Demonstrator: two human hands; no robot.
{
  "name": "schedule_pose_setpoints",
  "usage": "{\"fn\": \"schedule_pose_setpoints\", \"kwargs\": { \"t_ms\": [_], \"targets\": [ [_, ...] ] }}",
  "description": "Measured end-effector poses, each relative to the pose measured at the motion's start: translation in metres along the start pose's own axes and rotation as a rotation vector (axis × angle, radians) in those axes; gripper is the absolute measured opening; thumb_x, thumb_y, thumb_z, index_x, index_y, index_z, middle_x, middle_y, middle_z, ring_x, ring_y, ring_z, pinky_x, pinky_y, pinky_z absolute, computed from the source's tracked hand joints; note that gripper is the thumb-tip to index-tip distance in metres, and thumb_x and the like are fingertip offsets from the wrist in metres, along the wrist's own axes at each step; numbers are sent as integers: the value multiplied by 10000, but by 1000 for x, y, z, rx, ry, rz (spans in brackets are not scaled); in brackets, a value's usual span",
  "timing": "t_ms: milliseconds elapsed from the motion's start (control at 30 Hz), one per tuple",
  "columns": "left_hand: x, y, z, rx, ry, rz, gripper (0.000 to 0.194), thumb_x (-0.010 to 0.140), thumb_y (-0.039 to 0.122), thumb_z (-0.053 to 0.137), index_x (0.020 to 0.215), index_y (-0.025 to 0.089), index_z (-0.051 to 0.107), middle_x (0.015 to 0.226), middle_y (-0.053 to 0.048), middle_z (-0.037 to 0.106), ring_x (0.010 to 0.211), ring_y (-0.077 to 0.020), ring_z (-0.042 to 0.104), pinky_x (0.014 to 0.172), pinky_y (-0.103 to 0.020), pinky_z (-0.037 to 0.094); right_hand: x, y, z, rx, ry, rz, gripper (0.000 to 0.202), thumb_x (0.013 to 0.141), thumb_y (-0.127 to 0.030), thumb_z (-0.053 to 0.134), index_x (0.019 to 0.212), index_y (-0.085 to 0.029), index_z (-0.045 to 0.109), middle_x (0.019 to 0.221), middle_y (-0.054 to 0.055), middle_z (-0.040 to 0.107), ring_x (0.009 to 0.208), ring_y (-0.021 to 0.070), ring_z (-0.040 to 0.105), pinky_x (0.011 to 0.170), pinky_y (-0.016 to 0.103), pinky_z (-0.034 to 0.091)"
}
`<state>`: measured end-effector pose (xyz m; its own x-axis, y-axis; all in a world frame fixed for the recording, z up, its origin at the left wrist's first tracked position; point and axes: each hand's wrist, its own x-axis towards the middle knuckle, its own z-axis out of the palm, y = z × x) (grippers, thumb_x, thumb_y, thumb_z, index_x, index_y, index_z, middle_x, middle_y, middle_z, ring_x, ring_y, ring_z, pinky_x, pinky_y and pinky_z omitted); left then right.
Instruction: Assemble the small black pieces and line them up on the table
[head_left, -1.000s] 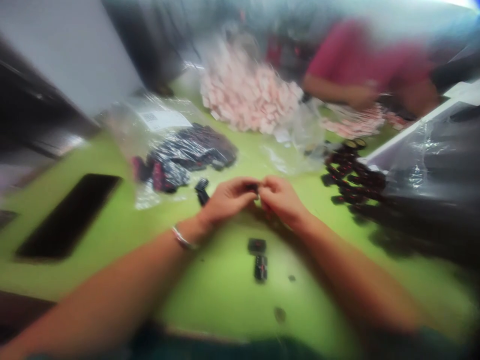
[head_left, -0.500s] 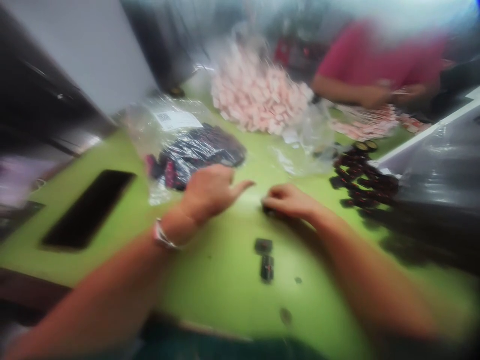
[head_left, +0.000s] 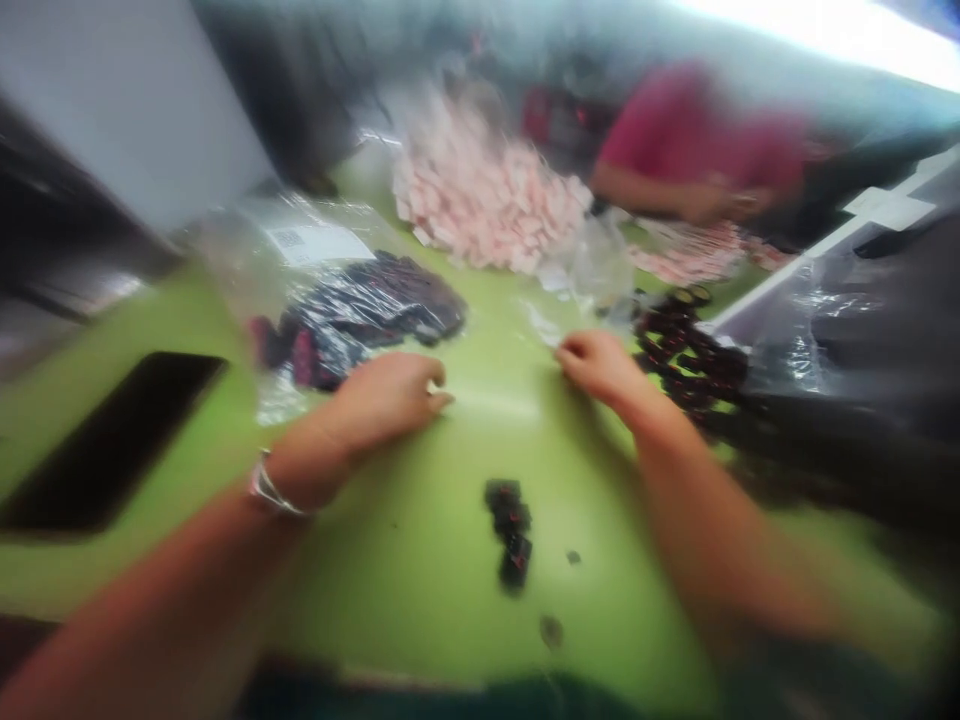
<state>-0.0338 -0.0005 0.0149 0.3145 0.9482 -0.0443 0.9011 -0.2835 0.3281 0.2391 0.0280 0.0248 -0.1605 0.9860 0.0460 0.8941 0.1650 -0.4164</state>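
My left hand is over the green table beside a clear plastic bag of dark pieces. Its fingers are curled, with a small gap to the thumb, and I see nothing between them. My right hand is a little above the table to the right, thumb and fingertips pinched together. Whatever those fingertips may hold is hidden and blurred. Between my forearms lies a short row of small black pieces with reddish marks, touching one another. Closest to my right hand is a heap of similar-looking dark pieces.
A dark flat rectangular object lies at left. Behind are a large pile of pale pink tagged pieces and a crumpled clear bag. A person in a pink top works across the table. A plastic-covered bin stands at right.
Another black piece now lies in the row, and the dark piece seen at my right fingertips is gone from there. My hands have moved apart, the right one towards the dark heap. The view has shifted.
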Motion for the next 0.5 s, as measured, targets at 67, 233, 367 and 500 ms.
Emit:
{"fn": "schedule_pose_setpoints", "kwargs": {
  "t_ms": [67,233,367,500],
  "targets": [
    [3,6,4,-193,13,53,266,759,429,571,805,213,720,727,-58,695,652,-207,601,603,-301,413,1,0,3,121,137,58,141,771,-197,507,689,-164,617,642,27,632,581,130,540,586,252,406],
    [10,17,27,-566,-12,72,287,775,399,541,825,176,714,686,-31,686,597,-157,589,600,-265,450,-14,-22,3,474,219,143,172,778,-307,531,723,-164,608,560,-5,590,454,110,507,462,237,422],
    [12,19,36,-539,22,138,231,754,336,543,806,188,713,687,-27,668,651,-172,593,642,-276,463,-5,-6,-16,316,545,100,221,770,-365,544,769,-159,623,666,31,623,566,144,551,559,282,488],
    [11,14,37,-479,60,161,212,762,331,551,795,191,707,819,-52,682,741,-192,601,716,-306,463,34,47,-38,33,572,153,347,808,-361,491,1009,-105,613,966,147,643,853,235,603,782,380,506]
  ]
}}
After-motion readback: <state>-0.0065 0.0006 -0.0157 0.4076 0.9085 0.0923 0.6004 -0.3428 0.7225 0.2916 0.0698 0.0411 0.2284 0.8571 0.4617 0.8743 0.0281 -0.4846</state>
